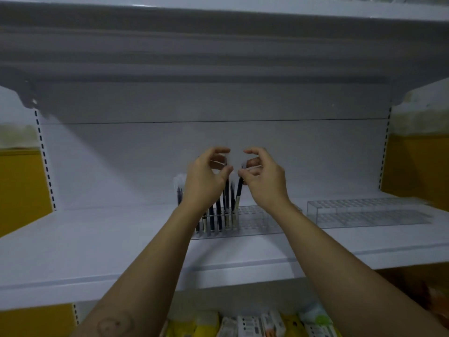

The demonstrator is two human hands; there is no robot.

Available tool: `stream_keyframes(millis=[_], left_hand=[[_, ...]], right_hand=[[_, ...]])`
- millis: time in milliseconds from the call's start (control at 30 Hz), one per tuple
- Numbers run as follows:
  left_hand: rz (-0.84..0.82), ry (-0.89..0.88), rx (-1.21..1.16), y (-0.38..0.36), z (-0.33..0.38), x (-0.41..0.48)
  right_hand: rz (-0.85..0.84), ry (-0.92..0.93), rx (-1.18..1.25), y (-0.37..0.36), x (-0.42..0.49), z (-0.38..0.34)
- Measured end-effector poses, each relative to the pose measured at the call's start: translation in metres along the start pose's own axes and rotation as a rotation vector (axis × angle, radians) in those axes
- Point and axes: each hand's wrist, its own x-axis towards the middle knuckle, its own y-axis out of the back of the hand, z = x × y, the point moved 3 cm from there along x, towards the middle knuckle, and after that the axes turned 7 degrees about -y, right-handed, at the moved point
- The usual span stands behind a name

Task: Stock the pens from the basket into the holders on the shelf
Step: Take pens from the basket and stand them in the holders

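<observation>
Here right hand pinches pen at holder, back from shelf edge; left hand curled, grip unclear.

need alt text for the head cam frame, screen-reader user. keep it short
Two bare hands reach over a clear pen holder on a white shelf; the right hand pinches the top of a dark pen standing in it, the left hand is curled beside the other pens. A second clear holder to the right looks empty.
</observation>
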Motion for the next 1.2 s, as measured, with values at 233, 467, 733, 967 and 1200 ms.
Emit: stream_keyframes(millis=[233,467,733,967,1200], left_hand=[[-0.001,0.006,0.031,-0.004,-0.005,-0.001],[-0.015,0.047,0.001,0.002,-0.009,0.003],[-0.043,0.069,0.012,-0.006,-0.004,0.0],[-0.156,0.123,0.167,-0.011,-0.008,0.007],[-0.179,-0.022,0.352,-0.015,-0.011,-0.009]], right_hand=[[-0.065,-0.01,-0.044,-0.007,-0.002,0.01],[-0.291,0.031,-0.365,-0.009,-0.019,0.027],[-0.443,-0.032,-0.536,-0.005,-0.03,0.031],[-0.426,-0.042,-0.517,-0.004,-0.033,0.032],[-0.404,-0.034,-0.497,-0.004,-0.038,0.035]])
